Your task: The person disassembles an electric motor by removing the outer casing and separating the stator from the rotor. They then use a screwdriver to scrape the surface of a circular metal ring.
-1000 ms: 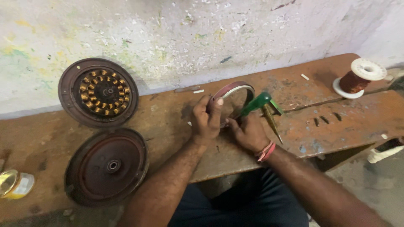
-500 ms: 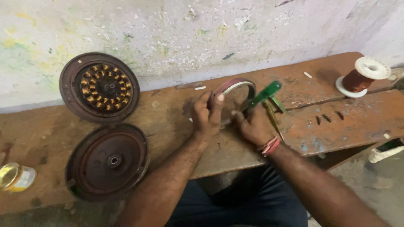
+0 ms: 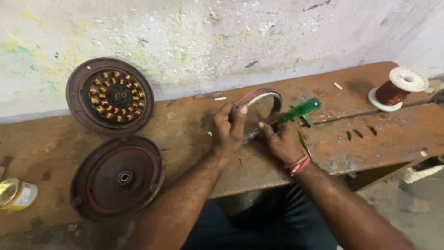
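My left hand (image 3: pixel 229 129) grips the near rim of a round metal ring (image 3: pixel 261 99) that stands tilted on the rusty bench (image 3: pixel 360 139). My right hand (image 3: pixel 283 141) holds a screwdriver with a green handle (image 3: pixel 299 110), its tip hidden at the ring's inner edge. A red thread band sits on my right wrist. The two hands almost touch over the ring.
A round motor plate with copper windings (image 3: pixel 111 96) leans on the stained wall at the left. Below it lies a dark domed cover (image 3: pixel 118 178). A spool of copper wire (image 3: pixel 397 88) stands at the far right, a small tin (image 3: pixel 15 194) at the left edge.
The green screwdriver handle has swung from nearly upright to a flatter slant toward the right. My left hand keeps its hold on the ring.
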